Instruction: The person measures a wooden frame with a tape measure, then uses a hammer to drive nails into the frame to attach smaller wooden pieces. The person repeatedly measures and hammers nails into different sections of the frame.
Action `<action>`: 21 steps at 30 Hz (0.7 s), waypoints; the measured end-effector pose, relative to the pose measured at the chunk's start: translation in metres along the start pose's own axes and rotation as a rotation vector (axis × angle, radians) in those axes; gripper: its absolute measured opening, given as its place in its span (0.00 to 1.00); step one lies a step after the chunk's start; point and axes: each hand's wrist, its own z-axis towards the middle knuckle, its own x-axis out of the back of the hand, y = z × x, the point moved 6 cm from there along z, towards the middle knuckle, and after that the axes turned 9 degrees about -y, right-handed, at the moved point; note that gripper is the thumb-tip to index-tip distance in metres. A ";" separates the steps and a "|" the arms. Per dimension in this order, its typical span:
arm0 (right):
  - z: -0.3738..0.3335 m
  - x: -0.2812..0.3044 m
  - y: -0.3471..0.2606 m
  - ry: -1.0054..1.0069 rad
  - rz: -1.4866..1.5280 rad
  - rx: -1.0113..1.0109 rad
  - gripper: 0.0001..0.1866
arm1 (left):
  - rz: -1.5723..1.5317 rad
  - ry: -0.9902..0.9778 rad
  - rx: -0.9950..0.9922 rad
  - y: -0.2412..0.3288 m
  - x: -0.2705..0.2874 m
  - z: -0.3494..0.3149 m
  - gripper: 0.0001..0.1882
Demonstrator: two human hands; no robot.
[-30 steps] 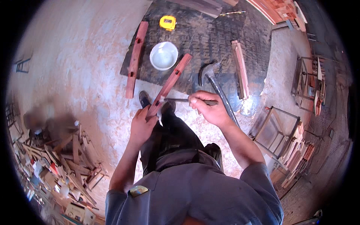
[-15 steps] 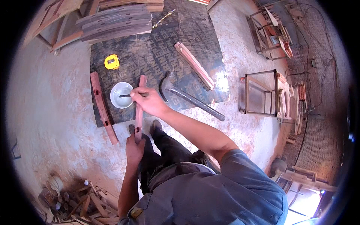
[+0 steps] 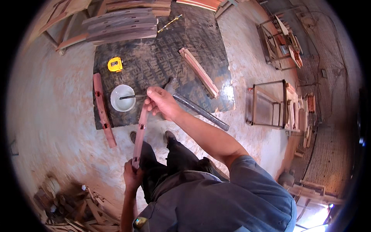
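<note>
My left hand (image 3: 132, 176) is closed round the near end of a reddish-brown wooden strip (image 3: 140, 127) with mortise slots cut in it. The strip points away from me, its far end under my right hand (image 3: 162, 102). Thumb and fingertips of my right hand pinch one end of a thin dark stick (image 3: 127, 97). The stick's dark tip lies over a white bowl (image 3: 117, 105) with pale contents. Left of the bowl lies a second slotted wooden strip (image 3: 101, 104). A hammer (image 3: 201, 112) with a dark handle rests right of my right hand, its head partly hidden.
A dark printed board (image 3: 143, 58) lies on the floor, bearing a yellow tape measure (image 3: 115, 64), bundled strips (image 3: 199, 72) and a drill bit (image 3: 170, 23). Stacked slotted boards (image 3: 119, 25) stand at the back left. Metal racks (image 3: 268, 102) stand right; wood scraps (image 3: 89, 210) lie near left.
My right hand has shifted right, exposing more of the stick. My left hand has drawn lower and leftward with the strip, which is now more tilted.
</note>
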 end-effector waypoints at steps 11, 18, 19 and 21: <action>-0.051 0.130 -0.058 0.236 -0.807 0.093 0.24 | -0.232 0.395 0.223 -0.034 -0.124 -0.167 0.23; -0.072 0.317 -0.050 0.492 -1.842 0.224 0.38 | -0.133 0.459 0.647 -0.119 -0.196 -0.208 0.15; -0.067 0.326 -0.044 0.472 -1.643 0.121 0.40 | -0.148 0.502 0.705 -0.136 -0.203 -0.210 0.15; -0.064 0.315 -0.037 0.435 -1.527 0.074 0.42 | -0.154 0.411 0.780 -0.181 -0.222 -0.211 0.15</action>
